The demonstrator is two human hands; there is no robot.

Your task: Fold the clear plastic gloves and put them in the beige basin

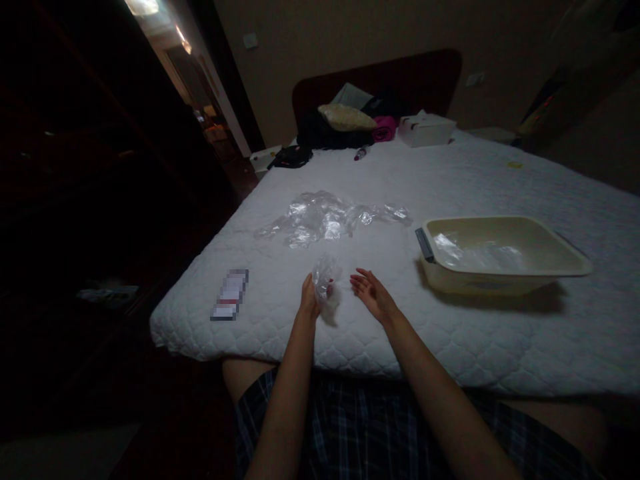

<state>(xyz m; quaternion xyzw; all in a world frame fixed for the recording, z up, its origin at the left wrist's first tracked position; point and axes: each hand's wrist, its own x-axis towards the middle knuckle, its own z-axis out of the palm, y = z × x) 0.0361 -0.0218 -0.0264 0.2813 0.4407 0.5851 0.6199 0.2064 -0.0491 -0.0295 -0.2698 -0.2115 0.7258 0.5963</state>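
I sit at the foot of a bed covered by a white quilted mattress pad (pixel 500 193). My left hand (pixel 310 299) is closed on a small crumpled clear plastic bag (pixel 326 285), held just above the bed. My right hand (pixel 369 293) hovers beside it, palm turned inward, fingers apart and holding nothing. A loose heap of clear plastic bags (pixel 327 219) lies on the bed beyond my hands. A cream plastic basin (pixel 500 257) stands to the right, with clear plastic inside.
A small flat printed packet (pixel 231 294) lies near the bed's left edge. At the dark headboard sit a white box (pixel 426 129), a pillow (pixel 346 117), dark clothes and a pink item. The room's left side is dark, with a lit doorway behind.
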